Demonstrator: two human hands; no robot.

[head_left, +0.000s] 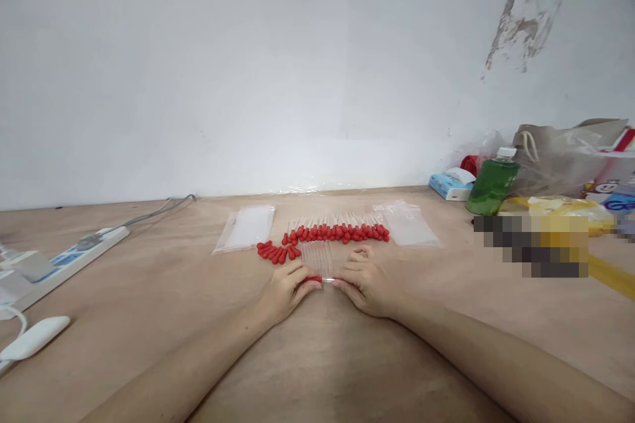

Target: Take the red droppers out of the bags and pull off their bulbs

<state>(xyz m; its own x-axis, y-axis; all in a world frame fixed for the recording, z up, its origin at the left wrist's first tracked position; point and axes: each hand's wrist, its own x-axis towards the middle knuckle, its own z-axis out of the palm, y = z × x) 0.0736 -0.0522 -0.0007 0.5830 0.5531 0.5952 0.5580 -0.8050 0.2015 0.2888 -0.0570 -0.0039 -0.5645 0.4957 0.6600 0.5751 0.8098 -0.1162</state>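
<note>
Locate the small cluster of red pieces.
Head view, left of centre on the table: the small red cluster lies just beyond the left hand, left of the clear tubes.

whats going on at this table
A person's left hand holds a red bulb and the right hand a clear tube, end to end. Just beyond lie more clear tubes, with loose red bulbs to their left. Farther back, a row of red-bulbed droppers has its stems toward the wall.

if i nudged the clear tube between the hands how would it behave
The clear tube would probably roll: it looks slim and rounded. It's likely light, being thin, and perhaps stiff, as it seems straight between left hand and right hand.
</note>
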